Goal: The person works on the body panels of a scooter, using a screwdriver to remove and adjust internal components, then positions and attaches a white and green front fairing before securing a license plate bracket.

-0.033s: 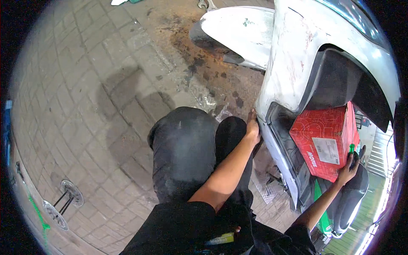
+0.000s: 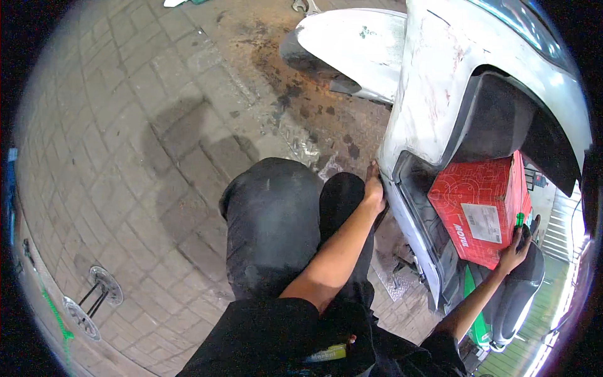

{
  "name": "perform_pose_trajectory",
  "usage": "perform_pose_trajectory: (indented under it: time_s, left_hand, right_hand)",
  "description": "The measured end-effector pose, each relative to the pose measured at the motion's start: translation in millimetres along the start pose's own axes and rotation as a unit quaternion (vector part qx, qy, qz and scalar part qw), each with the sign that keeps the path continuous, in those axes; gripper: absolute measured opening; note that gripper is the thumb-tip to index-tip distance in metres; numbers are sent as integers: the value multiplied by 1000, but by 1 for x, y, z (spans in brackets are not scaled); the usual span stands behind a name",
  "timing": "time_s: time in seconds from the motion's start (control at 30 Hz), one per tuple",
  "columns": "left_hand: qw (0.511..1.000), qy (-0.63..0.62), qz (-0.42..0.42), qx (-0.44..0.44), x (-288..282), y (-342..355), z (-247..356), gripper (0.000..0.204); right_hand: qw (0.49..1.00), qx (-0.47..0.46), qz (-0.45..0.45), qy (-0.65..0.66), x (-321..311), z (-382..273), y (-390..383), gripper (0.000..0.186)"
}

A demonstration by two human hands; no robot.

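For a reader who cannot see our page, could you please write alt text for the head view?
A person's left hand is at the side edge of a white scooter, while the right hand, a small green item at its fingers, is beside a red box on the scooter. Grey paving spreads across the left of the picture.

1. Moderate light covers the stone floor; a soft-edged shadow lies on it, left of the knees.
2. White glare spots the glass of the white scooter.
3. Beside the green wall, a bright strip is washed out.
4. The red box looks fairly sharp.
5. The black shirt loses detail.
6. Fisheye bending curves the outer lines; corners are black, the right rim purple-fringed.
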State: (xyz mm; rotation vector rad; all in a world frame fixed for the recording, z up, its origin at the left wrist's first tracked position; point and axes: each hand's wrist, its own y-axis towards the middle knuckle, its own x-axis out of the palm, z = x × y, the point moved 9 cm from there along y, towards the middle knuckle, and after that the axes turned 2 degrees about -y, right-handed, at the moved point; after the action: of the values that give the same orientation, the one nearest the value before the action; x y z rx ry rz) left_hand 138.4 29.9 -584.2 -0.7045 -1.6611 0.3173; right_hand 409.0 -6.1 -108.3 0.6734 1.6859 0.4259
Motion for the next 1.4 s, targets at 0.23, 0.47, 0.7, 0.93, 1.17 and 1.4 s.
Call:
perform_pose_trajectory:
  time_s: [0.23, 0.47, 0.7, 0.93, 1.17, 1.4]
  left_hand:
    - [995, -66, 37, 59, -10, 27, -11, 63]
    - [984, -15, 59, 168, 12, 7, 18, 83]
    - [919, 162, 0, 360, 60, -27, 97, 85]
    - [914, 188, -88, 348, 55, -10, 84, 83]
    - [914, 246, -91, 310, 35, 8, 95, 89]
    - [855, 334, -122, 377, 79, -61, 109, 90]
  right_hand:
    - [1000, -20, 20, -11, 3, -22, -8, 44]
    - [998, -66, 11, -2, 4, -49, -16, 38]
    - [998, -56, 37, 1, -3, -39, -15, 40]
    - [997, -59, 7, 56, 6, -53, -16, 33]
    - [996, -71, 37, 31, -2, -78, -20, 27]
    - [992, -102, 57, -43, -8, -76, -24, 31]
